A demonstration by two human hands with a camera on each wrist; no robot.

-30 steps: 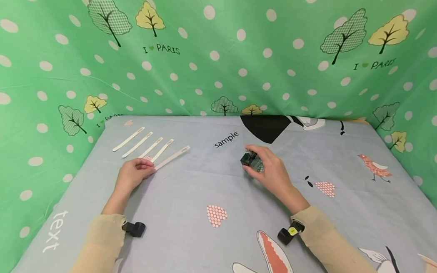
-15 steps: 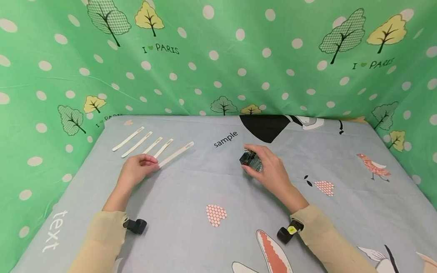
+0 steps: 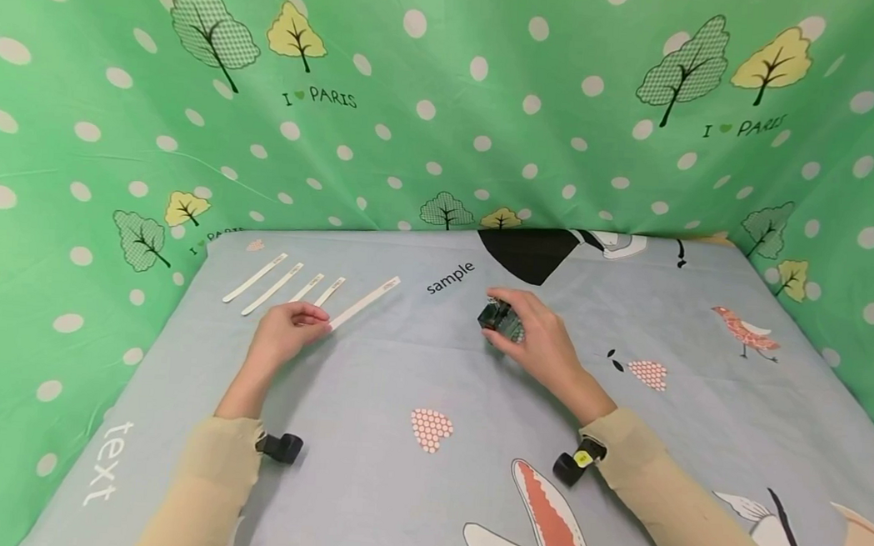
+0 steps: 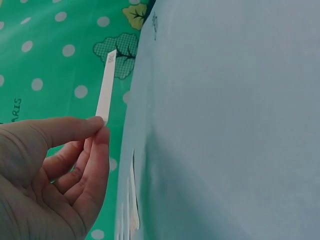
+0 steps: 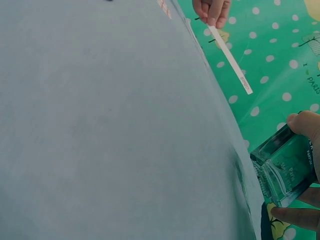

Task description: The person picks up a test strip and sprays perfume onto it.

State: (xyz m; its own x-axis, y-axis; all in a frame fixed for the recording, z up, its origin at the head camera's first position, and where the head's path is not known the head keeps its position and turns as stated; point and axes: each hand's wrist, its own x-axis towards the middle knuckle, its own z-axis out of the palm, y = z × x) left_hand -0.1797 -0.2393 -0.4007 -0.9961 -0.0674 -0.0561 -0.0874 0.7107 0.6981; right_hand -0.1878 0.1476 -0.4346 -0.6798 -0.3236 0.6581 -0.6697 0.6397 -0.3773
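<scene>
My left hand (image 3: pixel 286 331) pinches the near end of a white perfume test strip (image 3: pixel 367 302) between thumb and fingers. The strip points up and to the right, with small print at its far end; in the left wrist view the whole strip (image 4: pixel 106 90) stands out beyond the fingertips. On the right, my right hand (image 3: pixel 545 340) grips a square glass perfume bottle (image 3: pixel 500 317), thumb on one side and fingers on the other. Its clear greenish glass (image 5: pixel 287 167) with lettering fills the right wrist view's edge. A gap separates strip and bottle.
Several more white test strips (image 3: pixel 255 278) lie side by side on the grey-blue patterned tablecloth (image 3: pixel 365 469), at the back left. My left hand partly covers the nearest ones. A green dotted curtain (image 3: pixel 389 70) hangs behind and at both sides.
My left hand has moved right and slightly up with the pinched strip, away from the row of other strips. The right hand keeps the bottle in about the same place.
</scene>
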